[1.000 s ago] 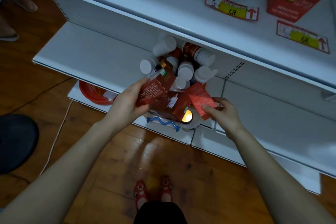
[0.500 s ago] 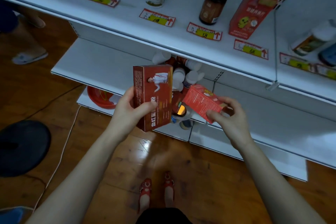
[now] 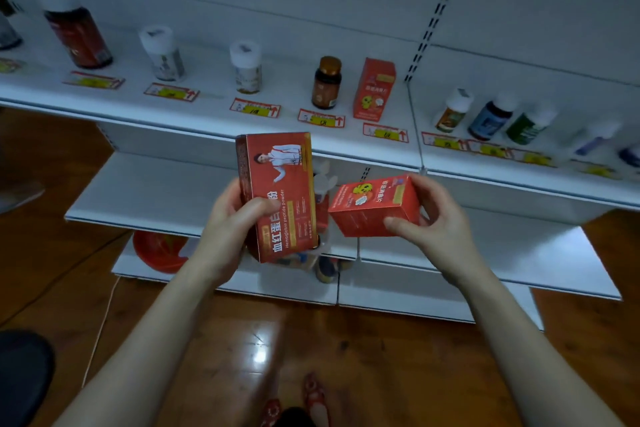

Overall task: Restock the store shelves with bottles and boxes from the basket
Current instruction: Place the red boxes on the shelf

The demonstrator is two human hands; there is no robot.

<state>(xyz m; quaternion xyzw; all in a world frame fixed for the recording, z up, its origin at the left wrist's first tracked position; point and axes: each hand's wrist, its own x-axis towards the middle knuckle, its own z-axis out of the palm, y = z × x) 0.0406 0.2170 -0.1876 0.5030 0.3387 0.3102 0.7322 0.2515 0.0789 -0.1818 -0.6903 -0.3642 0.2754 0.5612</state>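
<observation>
My left hand (image 3: 230, 218) grips a tall red box (image 3: 278, 196) with a figure in white printed on it, held upright in front of the shelves. My right hand (image 3: 429, 218) holds a smaller orange-red box (image 3: 372, 206) with a cartoon face, tilted on its side. Behind and below both boxes, the basket (image 3: 320, 262) sits on a lower shelf, mostly hidden; a few white bottle caps show above it. On the upper shelf (image 3: 207, 104) stands a matching orange-red box (image 3: 374, 88) beside a brown bottle (image 3: 327, 83).
Several bottles stand along the upper shelf behind red-and-yellow price tags (image 3: 254, 108). A red bowl (image 3: 157, 251) sits on the bottom shelf at left. A white cable (image 3: 100, 326) runs across the wooden floor, and a dark round object (image 3: 20, 374) lies at lower left.
Both hands have lifted their boxes out of the basket and raised them toward the upper shelf. The view has tilted up, showing more of the upper shelf.
</observation>
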